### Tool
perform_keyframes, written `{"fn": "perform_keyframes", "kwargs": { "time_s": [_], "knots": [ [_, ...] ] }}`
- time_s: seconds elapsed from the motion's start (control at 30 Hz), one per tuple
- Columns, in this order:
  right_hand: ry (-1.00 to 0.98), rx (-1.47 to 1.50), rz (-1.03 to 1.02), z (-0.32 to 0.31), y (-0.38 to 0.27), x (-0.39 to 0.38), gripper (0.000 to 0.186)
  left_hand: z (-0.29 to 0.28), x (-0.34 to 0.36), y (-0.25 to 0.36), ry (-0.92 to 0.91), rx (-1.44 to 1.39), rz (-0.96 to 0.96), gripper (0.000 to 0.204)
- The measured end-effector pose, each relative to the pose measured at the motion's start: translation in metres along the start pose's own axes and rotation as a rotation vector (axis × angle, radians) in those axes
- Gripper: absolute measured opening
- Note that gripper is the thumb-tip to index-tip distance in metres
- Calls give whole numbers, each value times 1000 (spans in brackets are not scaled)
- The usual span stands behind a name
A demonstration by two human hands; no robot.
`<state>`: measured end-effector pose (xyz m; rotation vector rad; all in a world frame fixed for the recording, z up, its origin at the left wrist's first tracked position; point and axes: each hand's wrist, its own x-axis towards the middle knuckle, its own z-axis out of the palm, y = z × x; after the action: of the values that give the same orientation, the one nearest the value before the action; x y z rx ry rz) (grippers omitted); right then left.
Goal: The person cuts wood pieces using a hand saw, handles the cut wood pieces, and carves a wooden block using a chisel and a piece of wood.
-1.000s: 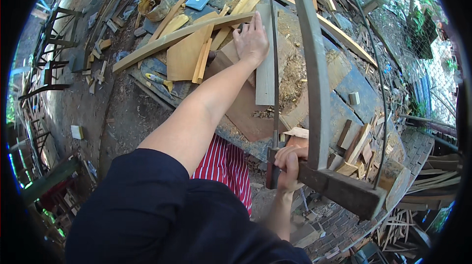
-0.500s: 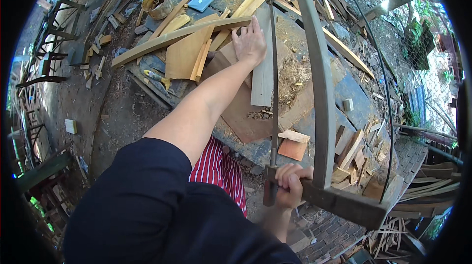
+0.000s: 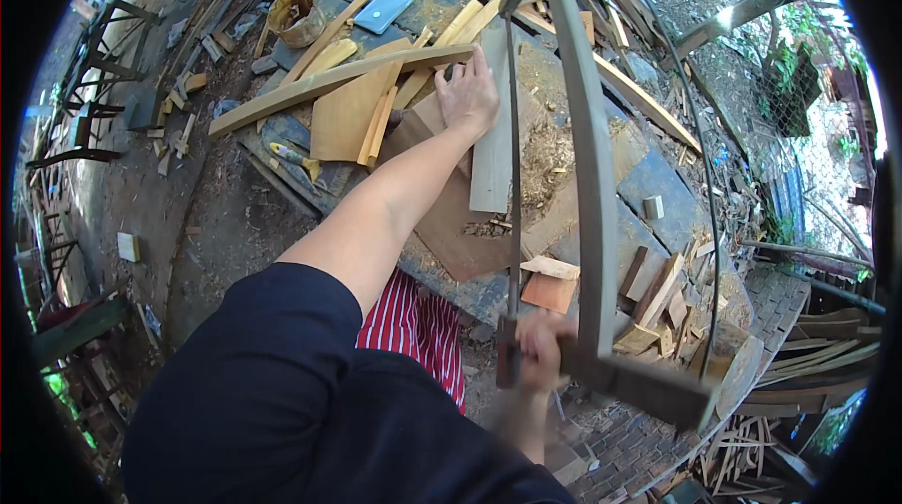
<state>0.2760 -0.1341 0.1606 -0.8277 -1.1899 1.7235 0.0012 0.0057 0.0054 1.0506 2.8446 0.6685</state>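
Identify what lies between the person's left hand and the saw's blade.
In the head view, part of the pale grey board shows between the left hand and the saw's blade, which runs along the board's right side.

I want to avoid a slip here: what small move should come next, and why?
I'd probably ease the left hand slightly left along the wood strip: its fingers reach the strip's right end, in this view close to the blade of the saw, which the right hand grips. Whether the blade touches wood is unclear.
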Motion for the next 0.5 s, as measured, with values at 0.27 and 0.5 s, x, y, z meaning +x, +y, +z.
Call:
{"fn": "perform_keyframes", "kwargs": {
  "time_s": [0.27, 0.5],
  "knots": [
    [82, 77, -72, 25, 52, 110, 17, 0, -2, 13, -88, 3, 21, 52],
    [-23, 68, -29, 3, 10, 1, 22, 1, -3, -2, -39, 51, -3, 53]
  ]
}}
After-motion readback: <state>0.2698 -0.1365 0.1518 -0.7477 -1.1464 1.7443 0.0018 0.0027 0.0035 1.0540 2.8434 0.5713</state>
